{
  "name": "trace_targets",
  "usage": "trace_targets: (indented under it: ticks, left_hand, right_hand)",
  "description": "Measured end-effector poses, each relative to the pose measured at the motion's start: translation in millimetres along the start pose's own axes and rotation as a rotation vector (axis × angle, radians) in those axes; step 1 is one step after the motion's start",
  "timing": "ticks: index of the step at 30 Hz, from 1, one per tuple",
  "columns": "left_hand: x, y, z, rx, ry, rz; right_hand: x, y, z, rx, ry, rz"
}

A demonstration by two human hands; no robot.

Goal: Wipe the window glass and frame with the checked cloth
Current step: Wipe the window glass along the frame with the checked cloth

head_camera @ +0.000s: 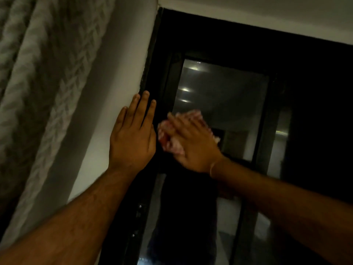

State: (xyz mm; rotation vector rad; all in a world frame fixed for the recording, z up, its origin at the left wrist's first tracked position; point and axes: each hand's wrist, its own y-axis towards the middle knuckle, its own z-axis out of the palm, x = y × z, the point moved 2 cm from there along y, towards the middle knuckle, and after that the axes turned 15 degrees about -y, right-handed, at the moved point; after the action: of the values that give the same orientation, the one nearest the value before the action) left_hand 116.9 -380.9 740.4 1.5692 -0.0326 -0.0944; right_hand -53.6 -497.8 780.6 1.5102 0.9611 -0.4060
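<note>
A dark-framed window fills the right half of the head view. Its glass pane (pixel 225 96) reflects ceiling lights, and the black frame (pixel 162 88) runs down its left side. My right hand (pixel 193 142) lies flat over the pink-and-white checked cloth (pixel 168 136), pressing it on the glass at the pane's lower left beside the frame; the cloth looks motion-blurred. My left hand (pixel 133 134) rests flat with fingers spread against the white wall edge, its fingertips touching the frame. A thin bracelet circles my right wrist.
A white wall strip (pixel 114 92) runs left of the frame. A pale patterned curtain (pixel 38 83) hangs at the far left. White wall also spans above the window (pixel 267 12). A second dark panel (pixel 321 121) lies right of the pane.
</note>
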Motion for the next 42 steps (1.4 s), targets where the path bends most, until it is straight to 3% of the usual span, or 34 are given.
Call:
trace_targets:
  ticks: [6, 9, 14, 19, 23, 27, 30, 32, 38, 42]
  left_hand:
    - [-1.8, 1.5, -2.1, 0.0, 0.039, -0.002]
    - [-1.9, 0.4, -2.4, 0.011, 0.04, -0.008]
    - [-3.7, 0.9, -3.4, 0.031, 0.055, -0.017]
    - [-2.2, 0.4, -2.2, 0.041, 0.078, -0.019]
    - [-3.7, 0.8, -2.3, 0.046, 0.079, -0.022]
    - [-3.6, 1.0, -1.9, 0.059, 0.107, -0.023]
    - [-2.9, 0.6, -1.5, 0.052, 0.119, -0.025]
    - [-3.1, 0.4, -1.0, 0.048, 0.108, -0.026]
    - [-3.2, 0.8, -1.9, 0.047, 0.106, -0.023]
    - [-4.1, 1.1, -2.1, 0.047, 0.103, -0.019]
  right_hand:
    - [-123.5, 88.9, -42.1, -0.012, -0.081, 0.196]
    - [-149.8, 68.2, -40.1, 0.007, -0.106, 0.203]
    - [-181.9, -12.6, -30.8, -0.019, -0.104, 0.438]
    - [-92.0, -100.2, -2.5, 0.004, -0.053, 0.38]
    - [19.5, -211.9, 32.0, 0.162, -0.036, 0.116]
    - [124.6, -281.5, 49.7, 0.201, -0.111, -0.303]
    - [152.7, -255.3, 54.6, 0.195, -0.141, -0.452]
    - [150.5, -206.5, 52.9, 0.176, -0.096, -0.451]
    - [61.4, -43.2, 23.9, -0.05, 0.065, -0.124]
    - [-51.8, 29.1, -6.9, -0.034, -0.024, 0.127]
